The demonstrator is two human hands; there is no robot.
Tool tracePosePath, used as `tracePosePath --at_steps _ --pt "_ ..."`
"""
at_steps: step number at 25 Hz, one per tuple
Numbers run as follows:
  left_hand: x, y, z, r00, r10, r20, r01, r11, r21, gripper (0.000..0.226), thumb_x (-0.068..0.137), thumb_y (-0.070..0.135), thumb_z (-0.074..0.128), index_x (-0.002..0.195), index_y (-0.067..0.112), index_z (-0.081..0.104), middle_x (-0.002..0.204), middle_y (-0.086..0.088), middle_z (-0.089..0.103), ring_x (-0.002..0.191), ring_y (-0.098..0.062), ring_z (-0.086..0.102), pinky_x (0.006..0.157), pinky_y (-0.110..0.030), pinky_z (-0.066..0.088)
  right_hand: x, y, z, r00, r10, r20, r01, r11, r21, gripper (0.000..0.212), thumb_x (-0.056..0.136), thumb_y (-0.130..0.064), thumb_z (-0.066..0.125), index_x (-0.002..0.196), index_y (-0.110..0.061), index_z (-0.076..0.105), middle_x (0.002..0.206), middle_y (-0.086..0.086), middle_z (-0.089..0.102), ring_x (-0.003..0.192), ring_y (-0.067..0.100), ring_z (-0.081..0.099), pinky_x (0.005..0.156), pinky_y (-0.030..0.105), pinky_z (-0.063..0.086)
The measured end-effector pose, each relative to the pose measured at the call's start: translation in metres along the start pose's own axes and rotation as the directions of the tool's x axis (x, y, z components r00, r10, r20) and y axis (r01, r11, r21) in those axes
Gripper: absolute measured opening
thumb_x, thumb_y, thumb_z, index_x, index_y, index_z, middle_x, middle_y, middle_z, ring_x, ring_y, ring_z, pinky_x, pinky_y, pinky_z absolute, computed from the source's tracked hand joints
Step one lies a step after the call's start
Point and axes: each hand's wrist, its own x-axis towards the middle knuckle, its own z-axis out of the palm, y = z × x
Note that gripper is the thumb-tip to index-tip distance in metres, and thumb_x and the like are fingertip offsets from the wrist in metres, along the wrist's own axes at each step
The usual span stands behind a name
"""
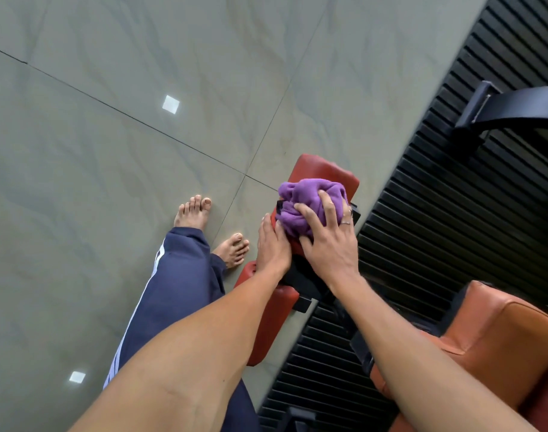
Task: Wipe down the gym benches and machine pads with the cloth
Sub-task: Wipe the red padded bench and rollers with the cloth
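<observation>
View from above, looking down over two bare forearms. A purple cloth sits bunched in a loose ball on the worktop, a gym bench with red padding. The bench's long axis runs on a diagonal, from the near lower middle of the view up and away to the right. Its far pad ends just beyond the cloth. A nearer red pad lies lower and to the left, and a black metal bracket fills the gap between the two.

The right hand grips the cloth from above, with its fingers spread and curled into the folds. One finger wears a thin ring. The left hand lies flat on the red padding just left of the cloth. Its fingers are fairly straight and hold nothing, and their tips reach the cloth's near edge.

Left of the bench, two bare feet stand on a grey tiled floor, and one leg shows navy track trousers with white side stripes. Right of the bench runs a black slatted surface. An orange-brown padded seat fills the lower right corner, and a dark curved part crosses the upper right.
</observation>
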Motion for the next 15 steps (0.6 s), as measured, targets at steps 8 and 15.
tracePosePath --at_steps 8,15 --pt "0.003 0.003 0.002 0.998 0.051 -0.038 -0.048 0.996 0.07 0.053 0.109 0.038 0.023 0.158 0.017 0.025 0.164 -0.004 0.027 0.151 -0.019 0.023 0.121 -0.033 0.015 0.025 -0.016 0.008 0.942 0.332 -0.05 -0.319 0.931 0.178 0.065 0.081 -0.043 0.065 0.143 -0.036 0.047 0.157 0.008 0.031 0.139 0.043 0.037 0.116 0.053 0.034" --pt "0.001 0.009 0.003 0.996 0.067 -0.059 -0.058 0.988 0.146 0.054 0.109 0.039 0.021 0.159 0.016 0.022 0.165 -0.005 0.026 0.152 -0.019 0.021 0.121 -0.033 0.013 -0.017 -0.042 0.008 0.731 0.668 0.141 -0.623 0.569 0.537 0.062 0.092 -0.057 0.053 0.147 -0.044 0.027 0.155 0.007 0.023 0.138 0.043 0.036 0.102 0.063 0.045"
